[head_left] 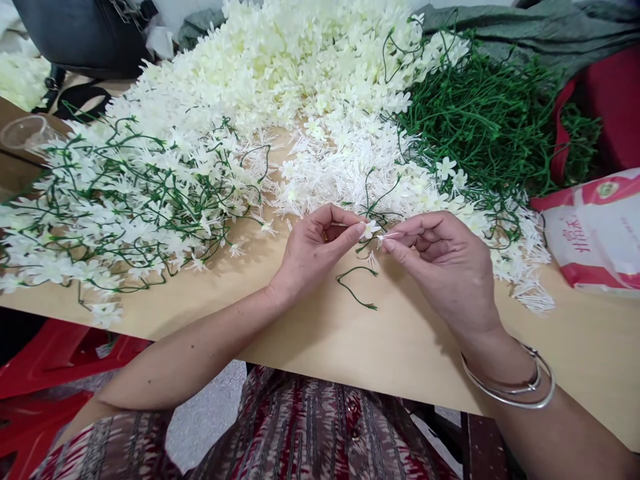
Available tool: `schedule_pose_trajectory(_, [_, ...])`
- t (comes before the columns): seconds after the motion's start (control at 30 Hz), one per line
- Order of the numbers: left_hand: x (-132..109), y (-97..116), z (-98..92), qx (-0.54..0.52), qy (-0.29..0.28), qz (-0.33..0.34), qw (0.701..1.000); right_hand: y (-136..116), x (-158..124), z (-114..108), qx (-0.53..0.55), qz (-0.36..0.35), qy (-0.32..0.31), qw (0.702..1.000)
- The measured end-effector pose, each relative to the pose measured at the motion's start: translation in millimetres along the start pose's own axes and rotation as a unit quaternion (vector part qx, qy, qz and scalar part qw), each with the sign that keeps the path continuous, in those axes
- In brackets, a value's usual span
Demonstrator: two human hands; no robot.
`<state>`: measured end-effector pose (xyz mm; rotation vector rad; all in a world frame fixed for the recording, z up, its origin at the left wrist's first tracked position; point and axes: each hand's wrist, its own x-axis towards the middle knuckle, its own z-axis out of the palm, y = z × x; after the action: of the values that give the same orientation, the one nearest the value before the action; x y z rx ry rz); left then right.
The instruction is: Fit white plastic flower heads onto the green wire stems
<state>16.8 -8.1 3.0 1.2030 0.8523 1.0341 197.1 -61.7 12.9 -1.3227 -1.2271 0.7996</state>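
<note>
My left hand [317,250] is closed in a pinch, with a small white artificial flower [369,230] at the tips of thumb and forefinger. Close beside it, my right hand [445,267] pinches a thin white stamen piece [387,237], its tip nearly meeting the flower; whether they touch I cannot tell. A green plastic stem [357,287] lies bent on the table just below the fingers. Behind both hands spreads a heap of white stamen pieces [345,160], with a few green stems among them.
White flowers [260,60] are piled at the back. Flowers on green stems [130,193] cover the left side. Green stems [480,120] lie in a heap at back right, beside a red and white bag [595,230]. A black bag [85,37] stands back left on the table [310,340].
</note>
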Motion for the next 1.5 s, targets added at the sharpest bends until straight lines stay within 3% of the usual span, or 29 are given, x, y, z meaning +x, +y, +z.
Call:
schedule_pose_trajectory(0.4, [-7,-13,7.7,0.011,-0.055,0.032,0.998,7,0,4,0.035,0.065,-0.007,0.997])
schedule_pose_trajectory(0.83, [-5,-7,6.2,-0.040,-0.070,-0.018,0.997,4,-2,9,0.071,0.039,0.016,0.997])
schedule_pose_trajectory(1.03, [-5,0,6.5,-0.064,-0.079,-0.036,0.994,1,-4,7,0.050,0.016,0.010,0.999])
schedule_pose_trajectory(1.3, [-6,2,9.7,-0.116,-0.101,-0.038,0.987,11,1,0,-0.022,-0.087,0.003,0.996])
schedule_pose_trajectory(1.4, [-7,3,9.9,-0.077,-0.105,-0.027,0.991,11,3,0,-0.011,-0.089,0.012,0.996])
schedule_pose_trajectory(1.5, [-8,12,6.6,0.038,-0.066,0.055,0.996,8,6,-2,0.029,-0.068,0.024,0.997])
